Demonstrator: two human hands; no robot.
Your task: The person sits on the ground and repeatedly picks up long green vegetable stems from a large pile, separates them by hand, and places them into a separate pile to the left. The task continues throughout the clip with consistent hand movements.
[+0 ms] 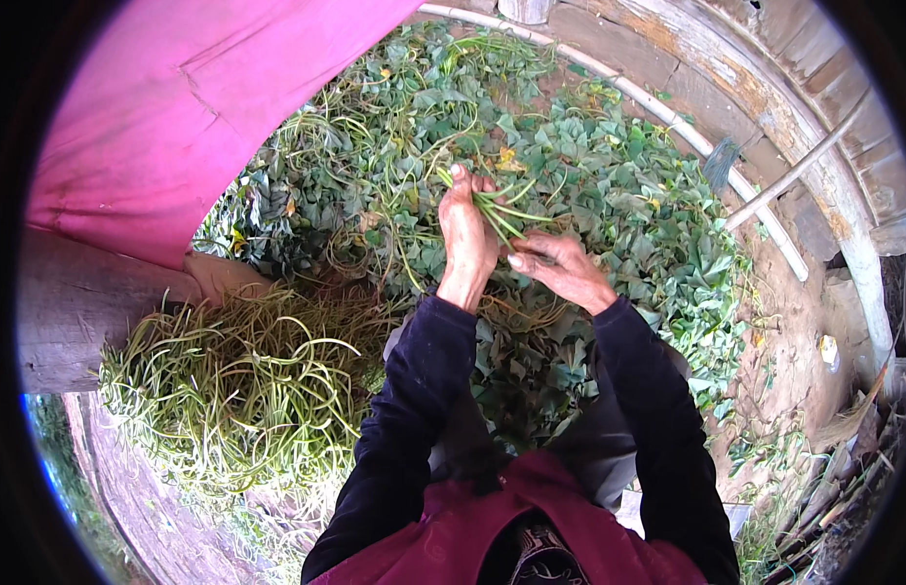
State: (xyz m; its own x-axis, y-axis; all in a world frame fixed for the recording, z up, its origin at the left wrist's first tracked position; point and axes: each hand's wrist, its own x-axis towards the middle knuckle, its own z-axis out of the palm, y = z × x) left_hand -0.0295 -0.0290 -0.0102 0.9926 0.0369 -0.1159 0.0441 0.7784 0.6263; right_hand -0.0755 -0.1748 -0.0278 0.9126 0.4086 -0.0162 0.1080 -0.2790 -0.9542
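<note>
My left hand (pixel 467 230) is closed around a small bunch of green leaf stalks (pixel 500 208), thumb pointing up. The stalks fan out to the right past its fingers. My right hand (pixel 561 267) is just below and to the right, its thumb and fingertips meeting at the lower end of one stalk. Beneath both hands spreads a thick layer of cut green leaves (pixel 599 175), with stems and a few yellow leaves among them. To the left of my legs lies a large heap of bare green stalks (pixel 241 387).
A pink cloth (pixel 204 110) hangs at the upper left above a thick log (pixel 94 314). A pale pole (pixel 650 99) curves along the far edge, and a thinner stick (pixel 796 168) leans across it. Twigs (pixel 840 497) lie at the lower right.
</note>
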